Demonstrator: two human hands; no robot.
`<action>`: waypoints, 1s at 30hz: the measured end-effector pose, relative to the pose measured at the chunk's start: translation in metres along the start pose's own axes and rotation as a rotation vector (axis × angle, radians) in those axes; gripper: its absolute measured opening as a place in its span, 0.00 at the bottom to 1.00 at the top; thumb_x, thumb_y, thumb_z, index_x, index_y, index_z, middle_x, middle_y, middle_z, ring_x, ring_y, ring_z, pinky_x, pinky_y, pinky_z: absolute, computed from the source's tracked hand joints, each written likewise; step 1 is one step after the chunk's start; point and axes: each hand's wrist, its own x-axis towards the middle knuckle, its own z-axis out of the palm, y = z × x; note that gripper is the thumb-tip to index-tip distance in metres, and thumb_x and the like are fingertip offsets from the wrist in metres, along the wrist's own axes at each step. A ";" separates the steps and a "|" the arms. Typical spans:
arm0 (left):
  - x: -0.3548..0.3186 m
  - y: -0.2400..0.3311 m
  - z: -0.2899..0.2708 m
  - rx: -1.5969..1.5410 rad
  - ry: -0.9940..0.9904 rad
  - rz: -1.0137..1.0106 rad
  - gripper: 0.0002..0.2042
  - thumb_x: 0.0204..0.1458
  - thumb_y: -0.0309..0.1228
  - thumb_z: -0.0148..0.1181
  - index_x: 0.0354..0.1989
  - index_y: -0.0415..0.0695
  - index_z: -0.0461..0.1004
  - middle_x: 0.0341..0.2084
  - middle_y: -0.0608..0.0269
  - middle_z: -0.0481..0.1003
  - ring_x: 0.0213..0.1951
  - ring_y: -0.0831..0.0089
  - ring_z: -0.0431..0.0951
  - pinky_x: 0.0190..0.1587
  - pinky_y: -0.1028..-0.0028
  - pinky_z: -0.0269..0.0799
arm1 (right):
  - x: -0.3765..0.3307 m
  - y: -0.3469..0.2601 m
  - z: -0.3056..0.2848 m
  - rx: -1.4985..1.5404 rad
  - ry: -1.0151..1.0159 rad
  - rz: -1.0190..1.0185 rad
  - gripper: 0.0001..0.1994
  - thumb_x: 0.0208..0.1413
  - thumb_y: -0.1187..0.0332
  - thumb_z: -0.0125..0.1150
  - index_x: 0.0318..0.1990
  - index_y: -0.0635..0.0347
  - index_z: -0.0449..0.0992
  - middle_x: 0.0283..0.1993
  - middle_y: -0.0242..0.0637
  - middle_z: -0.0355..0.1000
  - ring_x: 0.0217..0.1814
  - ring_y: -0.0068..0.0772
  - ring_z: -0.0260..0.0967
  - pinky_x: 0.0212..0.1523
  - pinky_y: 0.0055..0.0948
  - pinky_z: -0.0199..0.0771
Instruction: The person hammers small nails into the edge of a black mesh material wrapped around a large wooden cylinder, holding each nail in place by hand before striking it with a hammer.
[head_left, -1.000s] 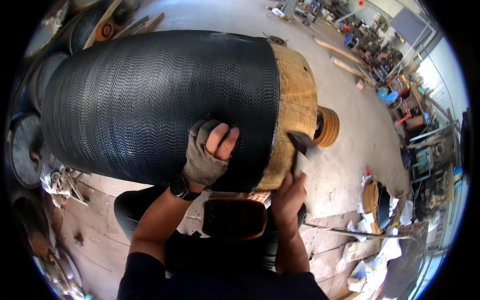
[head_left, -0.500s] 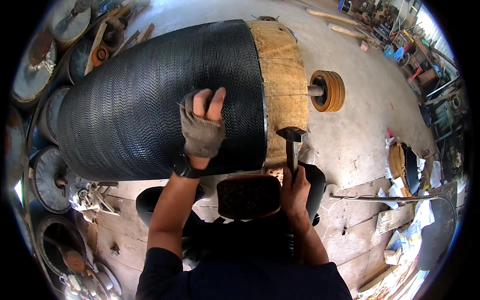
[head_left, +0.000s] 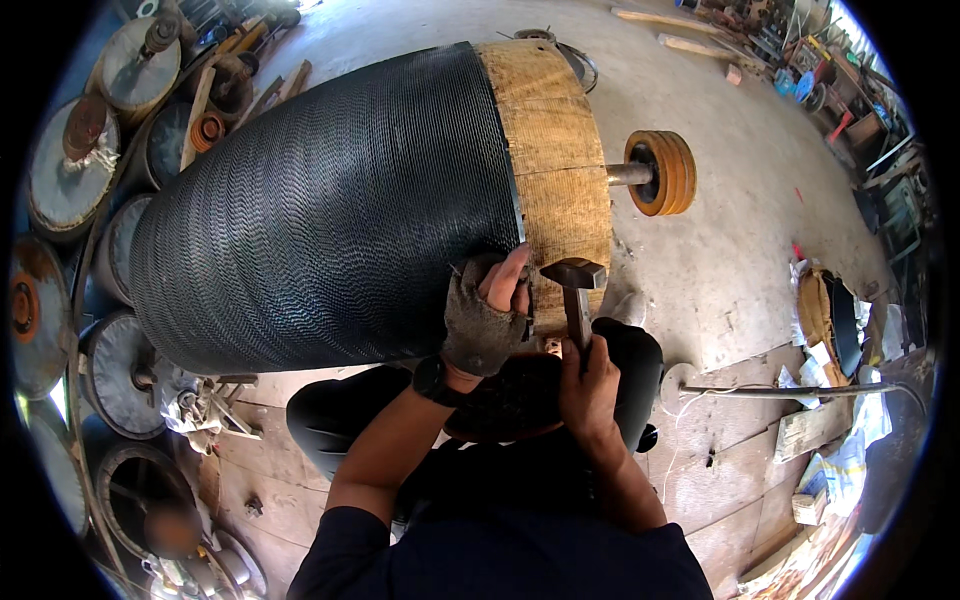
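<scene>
A large wooden drum lies across in front of me, most of it covered by a black, finely ridged layer, with a bare wooden end at the right. My left hand, in a worn grey fingerless glove, rests at the layer's right edge. Its fingers are bent together near the edge strip; whatever they pinch is hidden or too small to tell. My right hand is closed round the handle of a hammer, its head up beside the bare wood. Between my knees sits a dark shallow bowl, partly covered by my left forearm.
A shaft with a grooved orange pulley sticks out from the drum's right end. Several round drums stand along the left. A metal bar, an open carton and scraps lie at the right. Planks are on the far floor.
My left hand has moved right and slightly nearer, from the middle of the black layer to its edge, and its fingers now bend together. The hammer stays upright, almost unmoved.
</scene>
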 end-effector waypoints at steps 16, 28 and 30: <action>0.029 0.012 0.016 0.286 0.034 -0.107 0.40 0.43 0.25 0.64 0.69 0.33 0.57 0.37 0.56 0.75 0.38 0.58 0.74 0.47 0.54 0.68 | 0.014 -0.002 -0.007 -0.041 -0.088 -0.046 0.11 0.66 0.72 0.55 0.50 0.68 0.65 0.28 0.56 0.72 0.26 0.63 0.72 0.24 0.48 0.70; -0.042 0.032 -0.018 0.124 -0.098 -0.046 0.25 0.50 0.28 0.64 0.58 0.35 0.70 0.44 0.54 0.75 0.44 0.56 0.77 0.44 0.57 0.74 | 0.001 0.011 -0.014 0.126 0.046 0.017 0.11 0.65 0.68 0.55 0.44 0.67 0.67 0.26 0.59 0.71 0.29 0.67 0.72 0.25 0.46 0.71; -0.067 0.037 -0.015 0.031 -0.227 -0.131 0.20 0.51 0.31 0.64 0.52 0.36 0.74 0.42 0.52 0.75 0.41 0.56 0.77 0.40 0.60 0.75 | 0.017 -0.006 -0.010 -0.066 -0.060 0.015 0.10 0.65 0.69 0.55 0.44 0.68 0.68 0.26 0.61 0.71 0.28 0.67 0.72 0.25 0.44 0.72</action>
